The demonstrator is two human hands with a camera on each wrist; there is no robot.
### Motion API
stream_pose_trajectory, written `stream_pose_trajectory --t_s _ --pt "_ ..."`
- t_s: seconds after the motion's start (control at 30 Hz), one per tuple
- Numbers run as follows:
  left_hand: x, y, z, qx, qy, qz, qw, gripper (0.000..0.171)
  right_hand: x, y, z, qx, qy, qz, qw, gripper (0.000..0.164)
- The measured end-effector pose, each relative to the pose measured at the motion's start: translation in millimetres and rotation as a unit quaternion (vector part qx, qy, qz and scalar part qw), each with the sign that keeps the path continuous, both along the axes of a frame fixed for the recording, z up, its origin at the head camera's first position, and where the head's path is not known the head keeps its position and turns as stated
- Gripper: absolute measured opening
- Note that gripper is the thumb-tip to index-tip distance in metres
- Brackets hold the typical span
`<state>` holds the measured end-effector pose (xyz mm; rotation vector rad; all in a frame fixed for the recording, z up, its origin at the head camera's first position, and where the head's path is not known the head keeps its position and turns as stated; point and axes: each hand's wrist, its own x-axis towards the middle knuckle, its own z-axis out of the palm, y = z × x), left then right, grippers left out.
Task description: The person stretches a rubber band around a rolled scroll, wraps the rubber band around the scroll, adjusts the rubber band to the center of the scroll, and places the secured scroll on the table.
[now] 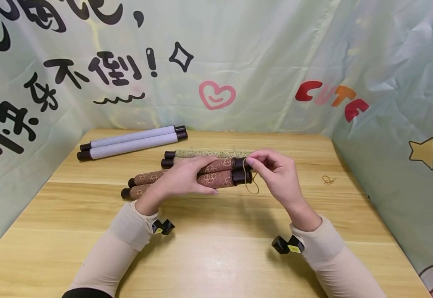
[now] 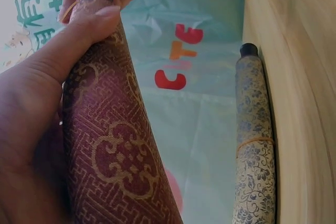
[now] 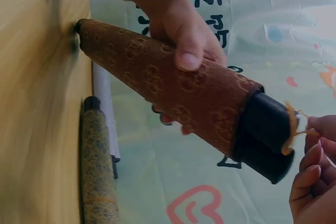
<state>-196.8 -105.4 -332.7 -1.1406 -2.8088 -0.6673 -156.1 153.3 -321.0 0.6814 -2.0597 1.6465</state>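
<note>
Two brown-red brocade scrolls (image 1: 216, 179) with gold motifs lie side by side, slanting, their right ends raised off the table. My left hand (image 1: 181, 177) grips both around the middle, thumb along the near side. At their right end, my right hand (image 1: 281, 178) pinches a thin yellowish rubber band (image 3: 290, 124) between thumb and fingers. The band loops over the black end knobs (image 1: 241, 177) and hangs below them. In the left wrist view, the brocade scroll (image 2: 118, 150) fills much of the picture, with the stretched band at its far end.
Behind the held scrolls lies a yellow-green patterned pair (image 1: 216, 154), a band around its middle. Two pale lavender scrolls (image 1: 134, 142) lie at the back left. A loose rubber band (image 1: 328, 180) rests on the wooden table (image 1: 209, 256) at the right. Printed cloth (image 1: 257, 54) encloses the back and sides.
</note>
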Motion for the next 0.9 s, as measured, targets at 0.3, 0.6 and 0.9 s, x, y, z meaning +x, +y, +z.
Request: stream_pose_trajectory --t_s 0.3,0.6,0.9 --pt "1.9 0.5 4.5 0.016 0.002 0.034 0.9993 0.095 -6.8 1.0 -1.0 -0.111 0.002 0.003 0.994 0.005" --pt "3.0 6.6 -0.6 0.012 0.003 0.004 0.9999 0.095 -11.9 2.6 1.3 -0.113 -0.006 -0.004 0.994 0.01" --pt "7.8 0.8 4.3 0.04 -0.006 -0.027 0.9988 0.094 -15.3 4.4 -1.2 -0.172 -0.065 0.042 0.982 0.005"
